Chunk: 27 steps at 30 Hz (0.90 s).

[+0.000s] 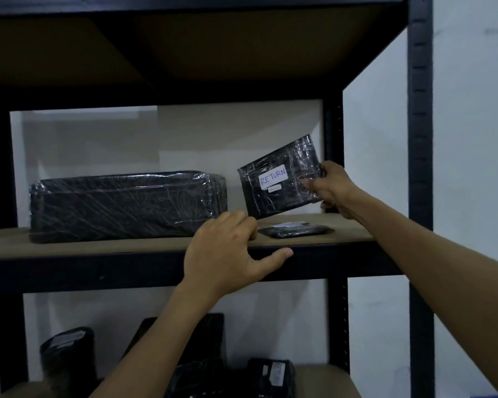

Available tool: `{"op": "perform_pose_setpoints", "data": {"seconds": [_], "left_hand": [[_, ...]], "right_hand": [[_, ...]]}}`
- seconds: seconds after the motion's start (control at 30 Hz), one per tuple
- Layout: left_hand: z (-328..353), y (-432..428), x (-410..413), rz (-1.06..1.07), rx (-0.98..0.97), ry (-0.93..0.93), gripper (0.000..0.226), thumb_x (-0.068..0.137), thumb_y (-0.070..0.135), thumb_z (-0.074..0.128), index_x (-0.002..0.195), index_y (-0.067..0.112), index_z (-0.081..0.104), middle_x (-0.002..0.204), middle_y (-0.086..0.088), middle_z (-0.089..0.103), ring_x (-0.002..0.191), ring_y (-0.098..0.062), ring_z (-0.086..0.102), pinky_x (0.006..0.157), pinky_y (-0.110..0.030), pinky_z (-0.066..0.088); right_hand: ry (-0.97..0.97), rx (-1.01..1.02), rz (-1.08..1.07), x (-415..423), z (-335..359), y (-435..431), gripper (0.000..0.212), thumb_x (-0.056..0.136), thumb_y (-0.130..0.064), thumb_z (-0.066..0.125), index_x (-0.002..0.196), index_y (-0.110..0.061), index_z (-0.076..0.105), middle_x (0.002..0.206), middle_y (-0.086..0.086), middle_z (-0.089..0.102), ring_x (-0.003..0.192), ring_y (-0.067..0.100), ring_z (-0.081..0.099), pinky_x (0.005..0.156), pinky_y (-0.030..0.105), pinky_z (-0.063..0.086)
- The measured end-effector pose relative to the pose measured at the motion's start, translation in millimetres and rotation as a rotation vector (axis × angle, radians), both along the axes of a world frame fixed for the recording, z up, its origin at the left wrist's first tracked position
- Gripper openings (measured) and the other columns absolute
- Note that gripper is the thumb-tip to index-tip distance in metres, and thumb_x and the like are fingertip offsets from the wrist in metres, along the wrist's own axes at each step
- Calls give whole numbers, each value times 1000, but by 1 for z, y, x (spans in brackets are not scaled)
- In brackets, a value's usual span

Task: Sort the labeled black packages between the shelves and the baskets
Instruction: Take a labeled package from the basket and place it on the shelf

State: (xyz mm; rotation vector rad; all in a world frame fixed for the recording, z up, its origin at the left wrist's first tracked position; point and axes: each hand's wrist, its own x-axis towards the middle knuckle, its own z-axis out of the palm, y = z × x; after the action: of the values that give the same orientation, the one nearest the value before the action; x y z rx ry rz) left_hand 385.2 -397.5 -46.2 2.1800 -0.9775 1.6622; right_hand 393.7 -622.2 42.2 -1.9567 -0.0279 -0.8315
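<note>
Head view: right hand pinches the tilted RETURN package above the shelf; left hand grips that shelf's front edge, fingers curled.

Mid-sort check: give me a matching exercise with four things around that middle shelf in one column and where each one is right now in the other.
Things
1. RETURN package
2. large wrapped package
3. small flat package
4. left hand

Places
A. lies flat on the shelf, right part
B. holds the shelf's front edge
C. held tilted above the shelf by the right hand
D. sits on the shelf, left part

Pairs: 1-C, 2-D, 3-A, 4-B
</note>
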Motion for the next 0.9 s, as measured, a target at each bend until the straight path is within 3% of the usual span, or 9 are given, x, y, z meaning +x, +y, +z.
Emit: {"op": "perform_pose_setpoints", "data": {"seconds": [0.1,0.2,0.27,0.37,0.53,0.63,0.7,0.8,0.9], "left_hand": [[-4,0,-1,-43,4,-30,51,81,74,43,69,25,36,68,11,35,61,-9,34,57,-24,32],[-10,1,-8,-80,-5,50,46,84,65,48,80,20,53,81,5,48,74,-14,46,66,-30,40],[-15,3,-22,-107,1,40,38,83,53,53,92,16,60,92,1,52,85,-18,50,73,-30,39],[-19,7,-59,-180,-10,6,29,83,41,56,91,13,62,90,-1,57,82,-18,53,70,-31,42],[-33,12,-120,-218,-26,458,36,77,56,51,82,22,60,80,11,56,75,-7,54,66,-30,48],[-52,14,-156,-175,53,614,25,82,50,62,81,24,62,77,10,59,72,-5,56,65,-29,49],[-68,15,-182,-165,63,689,17,85,43,65,81,27,61,74,9,61,69,-6,58,64,-28,50],[-88,16,-221,-185,42,749,20,84,45,64,79,26,62,73,8,61,67,-6,58,63,-30,51],[-103,14,-257,-203,14,786,17,85,39,67,80,23,64,76,7,63,70,-8,59,65,-32,53]], "right_hand": [[-110,-1,-2,-26,-5,6,26,89,-12,61,110,-12,47,92,10,62,73,22,57,60,39,51],[-190,-58,-12,-58,-9,11,24,91,-14,58,111,-14,45,83,0,58,63,12,51,48,24,42],[-237,-74,-17,-82,-11,15,25,91,-15,58,113,-14,45,85,-2,58,66,10,53,51,21,42],[-284,-65,7,-118,-16,21,25,91,-16,58,113,-13,46,87,-6,58,73,6,57,59,18,48],[-295,5,105,-176,-37,20,22,90,-14,60,108,-18,48,89,-10,61,81,3,60,68,17,49],[-236,80,137,-208,-61,11,24,89,-15,62,110,-16,49,100,2,65,90,17,65,76,31,55],[-198,146,150,-231,-80,5,24,89,-14,61,110,-17,50,102,5,65,91,21,65,72,33,54],[-144,250,168,-275,-110,-3,23,91,-13,60,109,-18,48,99,3,64,83,14,63,57,19,48],[-82,329,169,-320,-139,-10,21,91,-13,59,109,-16,48,90,0,64,72,9,60,50,19,46]]}}
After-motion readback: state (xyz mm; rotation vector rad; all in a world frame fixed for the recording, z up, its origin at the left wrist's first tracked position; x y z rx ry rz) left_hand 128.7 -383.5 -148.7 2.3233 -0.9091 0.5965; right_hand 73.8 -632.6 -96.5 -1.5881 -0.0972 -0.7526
